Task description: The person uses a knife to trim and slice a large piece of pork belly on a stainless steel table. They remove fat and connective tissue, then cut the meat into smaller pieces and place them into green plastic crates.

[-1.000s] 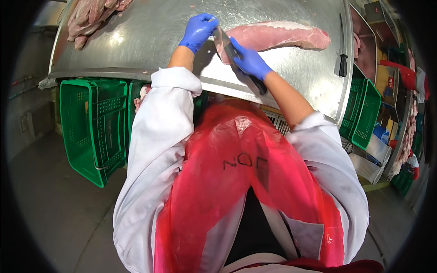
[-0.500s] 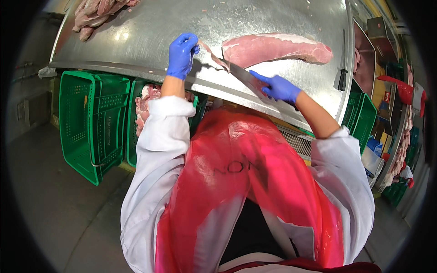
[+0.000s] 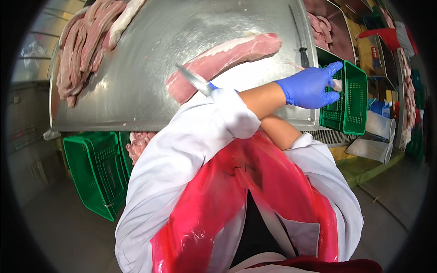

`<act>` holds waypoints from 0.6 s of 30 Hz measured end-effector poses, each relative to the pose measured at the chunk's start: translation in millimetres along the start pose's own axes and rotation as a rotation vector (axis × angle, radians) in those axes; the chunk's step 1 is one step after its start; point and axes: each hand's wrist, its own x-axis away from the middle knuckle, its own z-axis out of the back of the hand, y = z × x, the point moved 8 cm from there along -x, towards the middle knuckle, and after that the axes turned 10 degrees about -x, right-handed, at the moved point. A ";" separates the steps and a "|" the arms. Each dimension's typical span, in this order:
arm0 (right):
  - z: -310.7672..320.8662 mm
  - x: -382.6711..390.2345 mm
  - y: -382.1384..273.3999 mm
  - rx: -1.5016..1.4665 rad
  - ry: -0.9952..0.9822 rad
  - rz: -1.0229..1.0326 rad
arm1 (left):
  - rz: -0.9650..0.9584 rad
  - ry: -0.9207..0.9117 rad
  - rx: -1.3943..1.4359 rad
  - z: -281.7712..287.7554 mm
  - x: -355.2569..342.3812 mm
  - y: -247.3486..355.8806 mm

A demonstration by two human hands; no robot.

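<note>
My left hand, in a blue glove, reaches across to the right with fingers spread over the edge of a green crate. A small pale piece of meat shows between its fingers and the crate; whether they touch I cannot tell. Under my left forearm, my right hand is almost wholly hidden, only a bit of blue glove showing. It holds a knife, whose blade points up and left over the near end of a long pink loin of meat on the steel table.
Several long meat strips are heaped at the table's far left. A second knife lies along the right edge, beside a metal bin with meat in it. Green crates stand below the left front edge, and meat shows beside them.
My left hand has swung from the left across to the right-hand crate, and its fingers have let go of the thin strip. My right hand with the knife has moved left, beneath my left arm.
</note>
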 end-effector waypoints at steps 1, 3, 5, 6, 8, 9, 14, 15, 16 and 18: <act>31.7 25.6 11.0 -0.048 0.135 -0.099 | -0.006 -0.022 -0.047 -1.1 -9.5 -13.0; 104.7 101.8 32.2 -0.114 0.627 -0.317 | 0.016 0.031 -0.193 34.0 -7.4 -77.8; 144.2 166.2 7.3 -0.306 0.868 -0.189 | 0.243 0.379 -0.618 118.7 43.4 -180.7; 168.0 193.2 21.3 -0.234 0.913 -0.113 | 0.389 0.501 -0.834 158.6 74.1 -219.0; 186.3 238.6 12.3 -0.313 1.019 -0.156 | 0.657 -0.003 -1.096 162.5 139.1 -273.2; 196.6 254.3 11.9 -0.224 1.039 -0.099 | 0.491 0.015 -1.075 174.2 157.5 -284.5; 213.7 285.6 29.3 -0.353 1.203 -0.013 | 0.722 -0.404 -0.935 162.0 45.1 -308.1; 216.8 280.4 30.4 -0.369 1.212 -0.020 | 0.682 -0.263 -0.897 155.9 8.0 -312.2; 219.7 276.4 32.0 -0.384 1.227 -0.029 | 0.614 -0.150 -0.851 145.2 -28.3 -313.3; 229.6 262.4 30.9 -0.448 1.229 -0.065 | 0.597 -0.169 -0.678 114.1 -78.4 -335.0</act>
